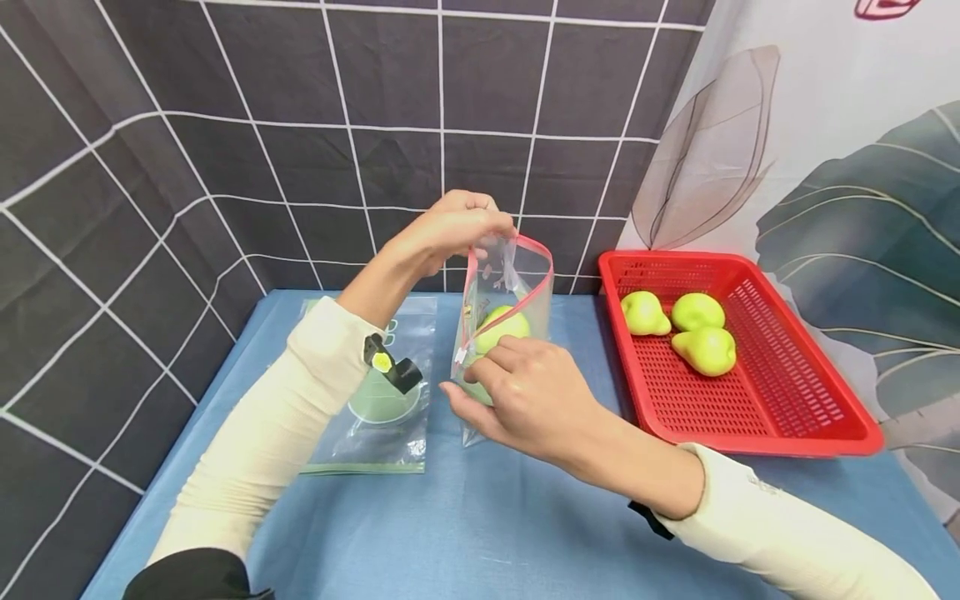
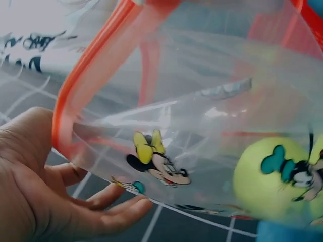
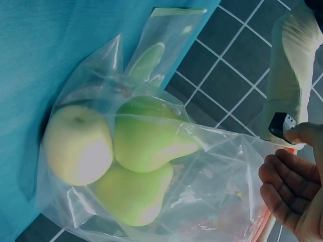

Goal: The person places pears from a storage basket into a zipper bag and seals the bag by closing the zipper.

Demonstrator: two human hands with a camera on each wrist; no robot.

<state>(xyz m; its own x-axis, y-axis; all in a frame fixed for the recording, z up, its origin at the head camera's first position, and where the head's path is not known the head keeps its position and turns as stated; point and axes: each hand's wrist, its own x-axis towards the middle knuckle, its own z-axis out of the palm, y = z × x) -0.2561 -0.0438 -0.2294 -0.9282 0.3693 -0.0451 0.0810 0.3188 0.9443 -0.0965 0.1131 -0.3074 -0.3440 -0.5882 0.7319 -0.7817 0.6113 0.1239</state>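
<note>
Three fruits (image 3: pixel 139 133) seem to steady the bag (image 1: pixel 538 312) on the table (image 1: pixel 465 525); left hand (image 1: pixel 453 227) pinches the rim's high end, presumably keeping the mouth spread. Right hand (image 1: pixel 536 398) at the low end near the slider (image 1: pixel 460 356); whether gripping, can't tell.

A clear, red-edged bag (image 1: pixel 538 304) gapes open, three green fruits (image 3: pixel 146 136) inside.

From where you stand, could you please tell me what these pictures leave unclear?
Head view: the right hand hides part of the fruit bag.
Head view: the left sleeve covers part of the flat bag.
Left wrist view: the frame's right edge cuts off a printed figure.
</note>
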